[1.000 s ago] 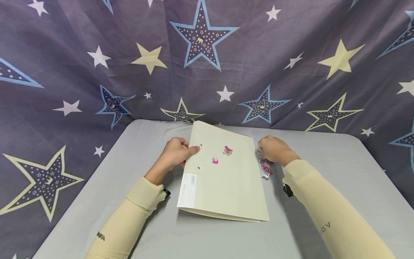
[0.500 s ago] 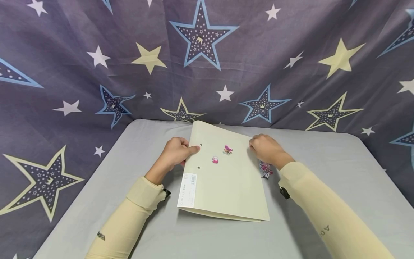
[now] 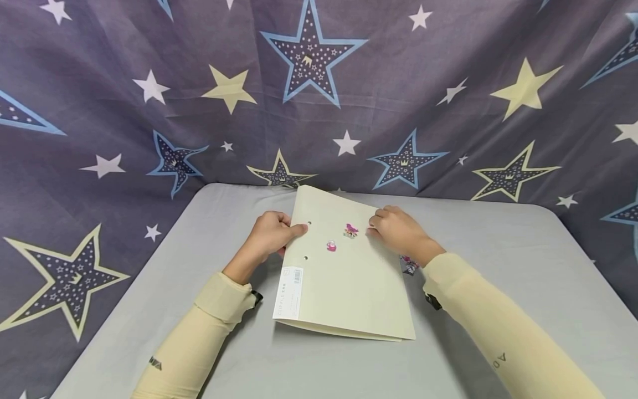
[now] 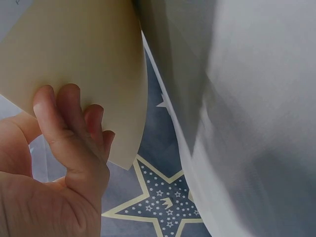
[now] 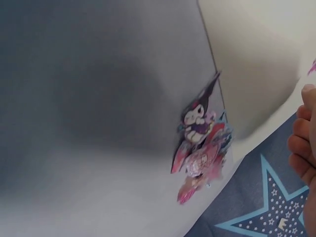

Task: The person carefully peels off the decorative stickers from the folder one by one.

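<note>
A cream clip file folder (image 3: 344, 288) slants upward on the table, its lower edge slightly parted. My left hand (image 3: 271, 233) grips its left edge, thumb on the cover; in the left wrist view the fingers (image 4: 69, 106) curl behind it. Two small stickers, a pink one (image 3: 331, 246) and a magenta figure (image 3: 351, 231), lie on the cover. Over the upper right edge is my right hand (image 3: 399, 230), fingers bent, tips close to the cover; whether they pinch a sticker I cannot tell. Loose cartoon stickers (image 5: 200, 143) lie in a pile beside the folder, partly hidden by that hand in the head view.
A grey cloth-covered table (image 3: 478, 266) extends around the folder. Behind it hangs a dark curtain (image 3: 199, 50) printed with stars. A white label (image 3: 289, 293) with a barcode is on the folder's lower left, below two small holes.
My right hand has moved left from above the sticker pile to over the folder's upper right. The left hand and the folder have stayed in place.
</note>
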